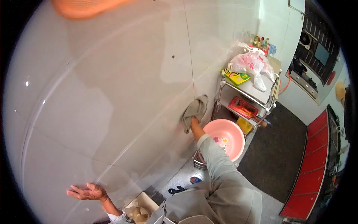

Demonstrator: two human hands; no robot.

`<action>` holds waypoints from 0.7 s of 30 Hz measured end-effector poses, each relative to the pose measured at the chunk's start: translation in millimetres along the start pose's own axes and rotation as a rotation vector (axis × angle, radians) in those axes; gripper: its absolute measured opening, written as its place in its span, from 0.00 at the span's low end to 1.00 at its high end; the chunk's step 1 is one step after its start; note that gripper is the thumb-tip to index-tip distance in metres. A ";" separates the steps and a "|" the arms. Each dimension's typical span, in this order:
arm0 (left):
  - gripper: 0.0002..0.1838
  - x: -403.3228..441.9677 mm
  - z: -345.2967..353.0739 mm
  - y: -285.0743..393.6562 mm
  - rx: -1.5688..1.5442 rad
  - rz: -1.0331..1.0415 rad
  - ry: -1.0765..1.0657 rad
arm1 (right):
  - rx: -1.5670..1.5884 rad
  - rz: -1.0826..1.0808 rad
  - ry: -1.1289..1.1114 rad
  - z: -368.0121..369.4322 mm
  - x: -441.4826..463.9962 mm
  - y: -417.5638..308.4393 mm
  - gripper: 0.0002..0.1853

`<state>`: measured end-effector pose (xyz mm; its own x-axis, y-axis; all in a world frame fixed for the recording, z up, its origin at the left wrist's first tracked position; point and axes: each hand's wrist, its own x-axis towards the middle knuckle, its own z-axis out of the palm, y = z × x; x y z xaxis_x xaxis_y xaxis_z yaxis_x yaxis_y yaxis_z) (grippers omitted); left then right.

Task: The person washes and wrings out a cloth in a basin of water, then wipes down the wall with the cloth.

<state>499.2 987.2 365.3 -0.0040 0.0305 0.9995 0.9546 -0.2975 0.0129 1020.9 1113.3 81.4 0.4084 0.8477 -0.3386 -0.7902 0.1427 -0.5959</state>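
Note:
A grey-green cloth [196, 109] lies against the pale tiled wall [130, 93], right of centre. My right hand [194, 122] is pressed on it, its fingers mostly covered by the cloth; the sleeve is pushed up the forearm. At the lower left my left hand [88, 192] is held by the wall with fingers spread and nothing in them. Just right of my right forearm sits a pink basin [234, 139] with flower patterns on its inside.
A metal rack [253, 90] stands beyond the basin, bearing plastic bags [254, 65], a yellow-green box [235, 77] and bottles. Red cabinets [306, 168] line the right side, past a dark mat [278, 149]. An orange object [84, 8] hangs at the top left. Slippers [176, 190] lie below.

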 end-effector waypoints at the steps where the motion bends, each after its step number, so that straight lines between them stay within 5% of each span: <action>1: 0.31 0.4 -0.2 -0.3 0.000 0.008 -0.013 | 0.035 0.016 0.009 -13.3 8.0 -6.2 0.34; 9: 0.31 -1.5 -2.1 -3.8 0.072 0.027 -0.063 | 0.104 -0.034 0.159 -74.3 80.7 -44.3 0.33; 15: 0.32 -3.3 -2.0 -6.8 0.093 0.027 -0.059 | -0.310 0.020 0.419 -84.2 67.4 21.9 0.34; 17: 0.33 -3.3 0.2 -6.6 0.072 0.021 -0.053 | -0.754 0.106 0.306 -86.0 54.2 37.4 0.34; 19: 0.33 -3.7 0.3 -5.5 0.049 0.012 -0.055 | -2.346 0.114 -0.012 -76.0 33.5 46.9 0.34; 21: 0.33 -5.1 -0.1 -5.9 0.053 -0.010 -0.046 | -2.621 0.105 -0.151 -65.9 16.7 61.3 0.34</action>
<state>493.5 988.7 360.2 -0.0012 0.0771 0.9970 0.9691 -0.2458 0.0202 1009.3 1102.6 -8.7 0.3259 0.8341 -0.4450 0.9449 -0.3026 0.1249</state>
